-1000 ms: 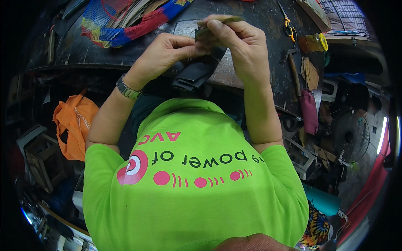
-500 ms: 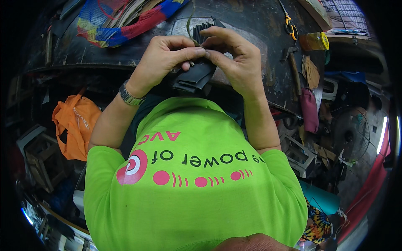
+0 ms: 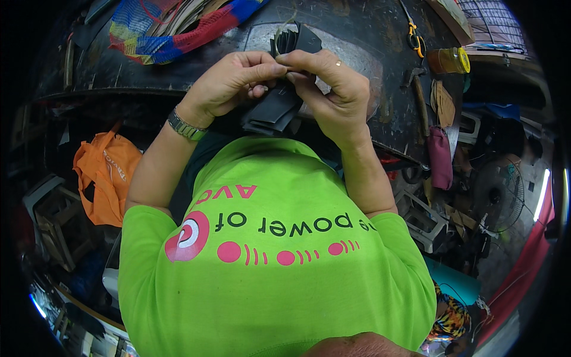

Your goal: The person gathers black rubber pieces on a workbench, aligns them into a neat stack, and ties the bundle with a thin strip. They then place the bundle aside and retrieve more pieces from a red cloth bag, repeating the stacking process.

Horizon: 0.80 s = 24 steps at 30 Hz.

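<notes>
Your dark workbench (image 3: 380, 30) spreads widest; a red, blue and yellow net bag (image 3: 202, 28) lies on it, to your left; the folded black bundle (image 3: 273, 110) sits between your hands, over the near edge; your left hand (image 3: 232, 81) grips its middle; your right hand (image 3: 338, 83) curls there too, its grip I cannot tell; a thin olive strip (image 3: 286, 24) rises beyond your fingertips.

Orange-handled scissors (image 3: 411, 28) lie near a yellow-lidded jar (image 3: 447, 60); hammer (image 3: 420, 106) near both. Orange bag (image 3: 113, 172) at left, fan (image 3: 498, 193) at right.
</notes>
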Tool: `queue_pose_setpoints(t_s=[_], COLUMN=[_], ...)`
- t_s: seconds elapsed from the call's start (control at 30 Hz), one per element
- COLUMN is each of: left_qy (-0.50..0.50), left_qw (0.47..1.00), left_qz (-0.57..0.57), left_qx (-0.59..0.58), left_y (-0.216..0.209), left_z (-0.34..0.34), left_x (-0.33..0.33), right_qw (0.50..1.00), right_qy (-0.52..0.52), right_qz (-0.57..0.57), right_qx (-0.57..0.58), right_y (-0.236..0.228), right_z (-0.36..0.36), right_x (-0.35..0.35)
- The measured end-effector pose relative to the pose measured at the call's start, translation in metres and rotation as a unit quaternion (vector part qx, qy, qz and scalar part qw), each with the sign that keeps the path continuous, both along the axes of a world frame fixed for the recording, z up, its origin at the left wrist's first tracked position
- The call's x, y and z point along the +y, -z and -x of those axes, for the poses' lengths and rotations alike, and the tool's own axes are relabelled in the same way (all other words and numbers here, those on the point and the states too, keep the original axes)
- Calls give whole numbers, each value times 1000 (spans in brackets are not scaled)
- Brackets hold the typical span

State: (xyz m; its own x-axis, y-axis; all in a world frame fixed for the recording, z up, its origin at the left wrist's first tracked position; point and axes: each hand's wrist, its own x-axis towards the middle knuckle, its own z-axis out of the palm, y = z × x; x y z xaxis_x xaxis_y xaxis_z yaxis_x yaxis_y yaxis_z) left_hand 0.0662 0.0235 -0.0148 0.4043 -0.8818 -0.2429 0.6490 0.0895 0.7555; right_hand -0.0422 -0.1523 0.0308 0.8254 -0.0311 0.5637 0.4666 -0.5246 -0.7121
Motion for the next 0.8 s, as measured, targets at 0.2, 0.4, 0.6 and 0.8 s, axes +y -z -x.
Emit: queue_pose_setpoints(t_s=[0.2, 0.4, 0.6, 0.8], left_qy=[31, 42, -4, -169], left_qw=[998, 984, 966, 789], left_qz=[-7, -84, -113, -130], left_qx=[-61, -151, -234, -576], left_y=[0, -7, -18, -27], left_z=[-5, -10, -6, 14], left_x=[3, 5, 5, 3], right_qw=[977, 966, 949, 938], right_qy=[61, 89, 158, 167], right_qz=[195, 241, 273, 300], right_qx=[-60, -38, -5, 47], right_y=[-1, -3, -6, -7], right_z=[-2, -2, -1, -3], right_x=[9, 14, 20, 21])
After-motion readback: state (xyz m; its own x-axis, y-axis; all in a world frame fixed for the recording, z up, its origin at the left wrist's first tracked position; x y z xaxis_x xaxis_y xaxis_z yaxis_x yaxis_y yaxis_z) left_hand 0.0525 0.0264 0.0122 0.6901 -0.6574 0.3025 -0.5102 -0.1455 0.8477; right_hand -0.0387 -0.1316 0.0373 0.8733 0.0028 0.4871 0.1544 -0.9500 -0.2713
